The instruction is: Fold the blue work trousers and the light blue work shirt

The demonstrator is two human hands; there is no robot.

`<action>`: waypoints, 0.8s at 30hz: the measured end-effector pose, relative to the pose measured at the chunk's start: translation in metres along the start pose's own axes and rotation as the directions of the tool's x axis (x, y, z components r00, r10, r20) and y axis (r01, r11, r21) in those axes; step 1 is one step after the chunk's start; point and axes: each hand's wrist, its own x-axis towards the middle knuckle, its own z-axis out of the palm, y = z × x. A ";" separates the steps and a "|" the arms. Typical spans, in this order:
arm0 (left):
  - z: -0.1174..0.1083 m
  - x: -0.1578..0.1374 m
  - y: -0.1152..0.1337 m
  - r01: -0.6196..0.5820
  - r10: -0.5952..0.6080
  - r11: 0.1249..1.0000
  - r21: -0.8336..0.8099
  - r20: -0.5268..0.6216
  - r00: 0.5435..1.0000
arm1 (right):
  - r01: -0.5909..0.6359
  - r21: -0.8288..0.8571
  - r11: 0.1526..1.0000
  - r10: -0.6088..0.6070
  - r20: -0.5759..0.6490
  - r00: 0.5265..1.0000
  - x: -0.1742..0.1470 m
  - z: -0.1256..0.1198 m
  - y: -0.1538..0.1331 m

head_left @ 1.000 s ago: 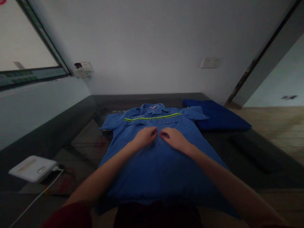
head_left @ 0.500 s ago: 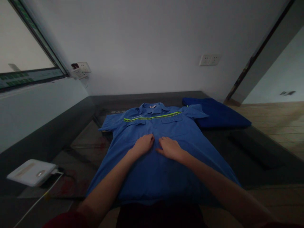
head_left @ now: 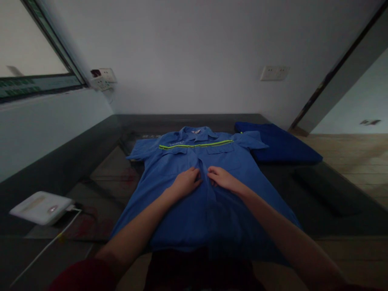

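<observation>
Shirt (head_left: 195,222) lies front-up on the counter (head_left: 315,226), mid-frame. Left hand (head_left: 187,180) and right hand (head_left: 223,179), fingers curled nearly closed, flank its placket (head_left: 205,174); whether either grips cloth I cannot tell. Working there likely wants light fingertips, slack fabric. Darker blue item (head_left: 279,145) sits right of centre.

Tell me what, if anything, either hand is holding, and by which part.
The left hand and right hand are at the front opening of the blue shirt; whether either grips it cannot be told.
</observation>
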 end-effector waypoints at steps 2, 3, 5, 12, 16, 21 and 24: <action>0.002 0.000 0.001 0.025 -0.025 0.999 0.047 -0.006 1.000 | -0.017 0.079 0.997 0.017 -0.003 1.000 -0.001 0.001 -0.002; 0.003 0.000 0.002 0.026 -0.026 0.997 0.071 -0.007 1.000 | -0.023 0.105 0.994 0.024 -0.010 1.000 -0.001 0.002 -0.002; 0.004 0.000 0.003 0.012 -0.011 0.994 0.109 -0.011 1.000 | -0.030 0.124 0.992 0.033 -0.024 0.999 0.000 0.002 -0.002; 0.003 0.000 0.008 -0.014 0.012 0.994 0.109 0.023 1.000 | 0.084 -0.032 0.996 -0.087 -0.101 0.991 0.003 0.008 0.011; 0.001 0.000 0.007 -0.033 0.034 0.997 0.070 -0.015 0.999 | 0.161 -0.114 0.980 -0.180 -0.177 0.968 -0.001 0.017 0.019; -0.006 0.000 0.008 -0.040 0.039 0.999 -0.003 -0.088 0.995 | 0.201 -0.068 0.977 -0.212 -0.246 0.946 -0.004 0.016 0.023; -0.014 -0.003 0.013 0.002 -0.001 1.000 0.006 -0.082 0.997 | 0.199 0.036 0.979 -0.184 -0.248 0.951 -0.002 0.011 0.025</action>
